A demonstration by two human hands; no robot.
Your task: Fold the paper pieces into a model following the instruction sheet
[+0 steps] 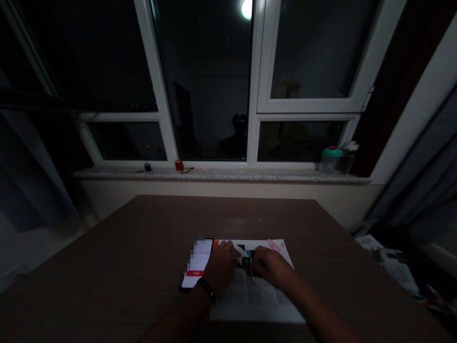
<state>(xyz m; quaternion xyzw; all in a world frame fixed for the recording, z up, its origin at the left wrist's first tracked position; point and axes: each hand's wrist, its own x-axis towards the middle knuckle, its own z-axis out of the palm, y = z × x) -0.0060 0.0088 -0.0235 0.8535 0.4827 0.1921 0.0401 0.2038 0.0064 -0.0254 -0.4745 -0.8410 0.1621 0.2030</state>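
A printed page (262, 297) with text and pictures lies on the table below my hands. Its middle is lifted and parted between them, with dark picture areas showing in the gap. My left hand (222, 266), with a black band on the wrist, is closed on the left part of the paper, near a raised white flap. To the right, my right hand (272, 267) is curled into a pinch on the other part of the page. Both sets of fingertips are partly hidden. A phone (198, 259) with a lit screen lies beside my left hand.
The brown table (124, 267) reaches to the wall under a window. On the stone sill (221, 175) stand a red spool-like object (179, 165), a small dark jar (147, 166) and a teal-topped bottle (331, 159). Papers (396, 267) are heaped right of the table.
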